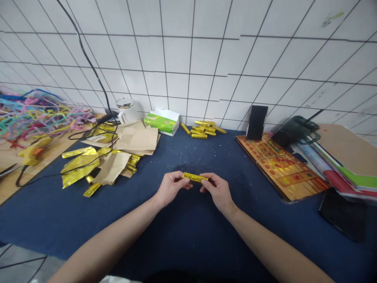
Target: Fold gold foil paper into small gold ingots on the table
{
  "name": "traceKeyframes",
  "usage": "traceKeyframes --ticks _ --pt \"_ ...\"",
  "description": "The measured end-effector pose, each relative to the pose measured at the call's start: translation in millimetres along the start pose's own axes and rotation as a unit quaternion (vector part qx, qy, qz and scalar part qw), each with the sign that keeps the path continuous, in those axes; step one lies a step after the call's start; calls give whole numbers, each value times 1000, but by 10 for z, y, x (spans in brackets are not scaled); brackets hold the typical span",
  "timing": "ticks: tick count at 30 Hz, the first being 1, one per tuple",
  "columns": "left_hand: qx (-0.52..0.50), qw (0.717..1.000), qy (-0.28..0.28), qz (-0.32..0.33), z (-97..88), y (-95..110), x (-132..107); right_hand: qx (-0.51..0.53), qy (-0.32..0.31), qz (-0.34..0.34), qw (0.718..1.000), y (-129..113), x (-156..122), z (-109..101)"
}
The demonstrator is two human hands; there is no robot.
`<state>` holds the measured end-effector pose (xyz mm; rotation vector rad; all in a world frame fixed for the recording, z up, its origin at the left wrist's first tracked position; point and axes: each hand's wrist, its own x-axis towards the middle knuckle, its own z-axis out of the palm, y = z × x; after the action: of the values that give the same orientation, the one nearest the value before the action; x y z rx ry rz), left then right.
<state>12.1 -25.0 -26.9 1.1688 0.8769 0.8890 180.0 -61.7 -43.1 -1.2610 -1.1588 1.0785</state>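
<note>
Pinched at its two ends by thumb and fingers of left hand (173,186) and right hand (217,188): a short gold foil roll (195,177), nearly level over dark blue cloth (188,232) flecked with white just beyond the fingertips. Left of the fingers: gold foil pieces (78,169), mixed with brown paper (141,137); looped over both, in the way of a straight reach, a black cord (66,171). Right of the fingers: a red-and-gold printed stack (282,165), with a phone (256,122) upright at its far end. Straight beyond the fingers, near the wall: a pile of similar gold rolls (203,131). Farther off to the left: a green tissue pack (161,121), a white mug (129,114), a yellow glue gun (33,152), tangled fuzzy stems (41,118). Well apart to the right: a dark cup (297,129), partly blocking stacked folders (350,153). Behind everything: white tiled wall (206,55).
</note>
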Motion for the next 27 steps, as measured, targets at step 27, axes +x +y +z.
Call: traceKeyframes --ticks 27 --pt "-186 974 126 -9 1 61 18 82 59 -63 993 -84 -13 36"
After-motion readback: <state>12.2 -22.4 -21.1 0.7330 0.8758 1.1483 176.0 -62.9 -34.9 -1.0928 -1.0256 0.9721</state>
